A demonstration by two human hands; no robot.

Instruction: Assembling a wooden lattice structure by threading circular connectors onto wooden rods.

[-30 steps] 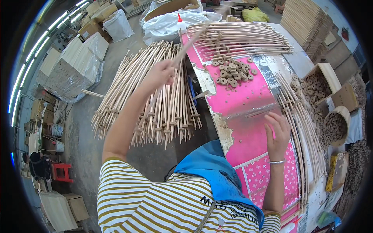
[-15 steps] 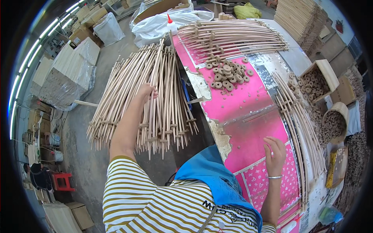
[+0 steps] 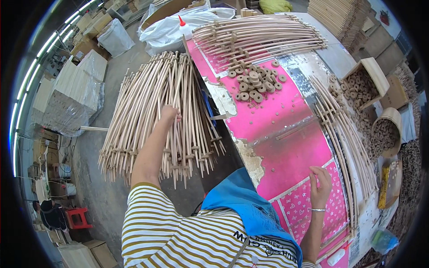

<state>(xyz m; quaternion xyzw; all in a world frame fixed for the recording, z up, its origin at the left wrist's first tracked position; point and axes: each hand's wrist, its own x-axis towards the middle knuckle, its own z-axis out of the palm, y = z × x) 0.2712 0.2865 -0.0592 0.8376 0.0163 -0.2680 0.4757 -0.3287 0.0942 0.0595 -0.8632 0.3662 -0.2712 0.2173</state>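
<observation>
My left hand is closed around a wooden rod on top of a large pile of similar rods at the left of the table. Each rod is long, pale and thin, with a small round disc near one end. My fingers partly hide the grip. My right hand, with a silver bangle at the wrist, hovers over the pink tabletop near its front right. Its fingers are loosely bent and apart, and nothing shows in them. Farther back on the table lies a heap of wooden discs.
More rods lie across the table's far end and along its right side. A white glue bottle with a red tip stands at the far left corner. Wooden boxes of discs sit at the right. A red stool stands lower left.
The rod in my left hand has come down onto the pile, and that hand sits slightly lower. My right hand has shifted a little right, its fingers more bent. The view has shifted slightly.
</observation>
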